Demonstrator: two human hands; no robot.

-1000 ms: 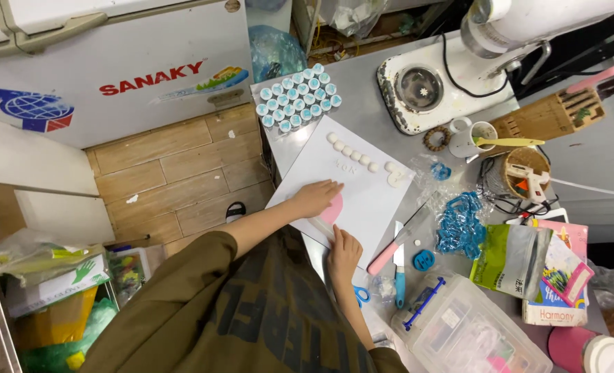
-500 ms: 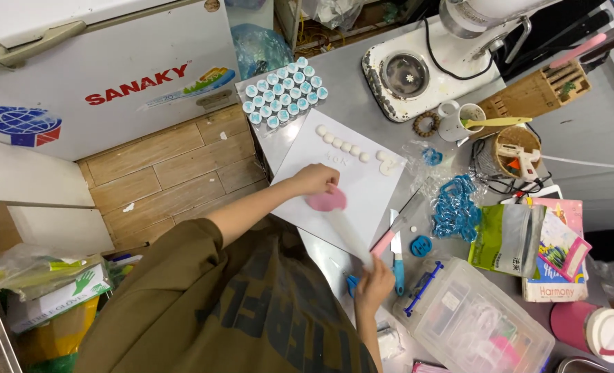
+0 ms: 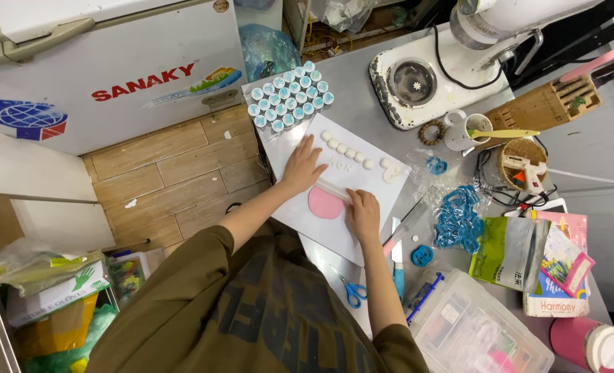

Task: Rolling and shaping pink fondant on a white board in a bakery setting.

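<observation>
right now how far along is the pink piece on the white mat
Done, by the look of it: a row of small white balls lies along the white mat, and capped little pots stand grouped behind it. In hand: the left hand and right hand both press a clear rolling pin over the pink disc, already flat and round. Left: the blue cutters lie untouched beside the mat.

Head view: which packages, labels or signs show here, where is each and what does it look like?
Chest freezer: top left, white, with a red logo and colourful stickers on its front.
Glove box: bottom left, white carton with a green hand picture.
Green pouch: right, on the table, glossy green and white.
Pink box: right of the pouch, pink and white carton.
No screens visible.
</observation>
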